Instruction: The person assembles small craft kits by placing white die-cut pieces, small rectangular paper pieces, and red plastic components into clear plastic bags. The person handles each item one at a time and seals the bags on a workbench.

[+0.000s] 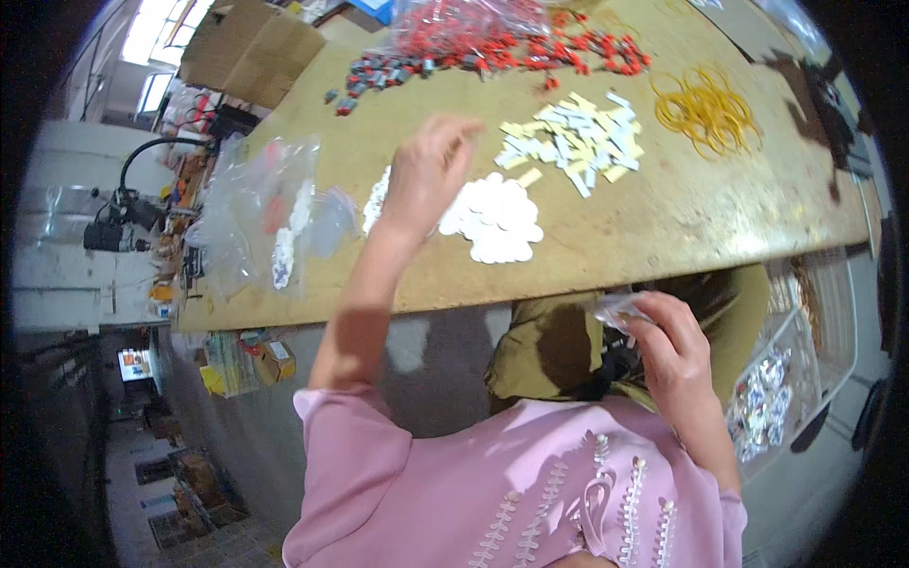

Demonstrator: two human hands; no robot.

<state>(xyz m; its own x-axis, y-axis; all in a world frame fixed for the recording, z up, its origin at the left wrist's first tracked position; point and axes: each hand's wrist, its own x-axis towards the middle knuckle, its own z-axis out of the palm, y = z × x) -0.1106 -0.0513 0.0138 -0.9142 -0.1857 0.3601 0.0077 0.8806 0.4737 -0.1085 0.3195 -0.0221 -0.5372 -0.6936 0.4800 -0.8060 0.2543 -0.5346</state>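
I'm seeing the left hand (428, 175) reaching out over the table (720, 213), fingers bunched narrow at the tips, hovering above the heap of white round discs (492, 220); I can't tell if it's pinching one. The right hand (674, 352) is sitting low, off the table's near edge, gripping a small clear plastic bag (615, 308) between thumb and fingers. The pale yellow and white strips (573, 142) are lying just beyond the discs, yellow rubber bands (705, 112) to their right. The red and grey small parts (492, 52) are spreading along the far side. The crumpled clear bags (260, 213) are lying at the left end. A clear bin of shiny packets (762, 402) is sitting below right.
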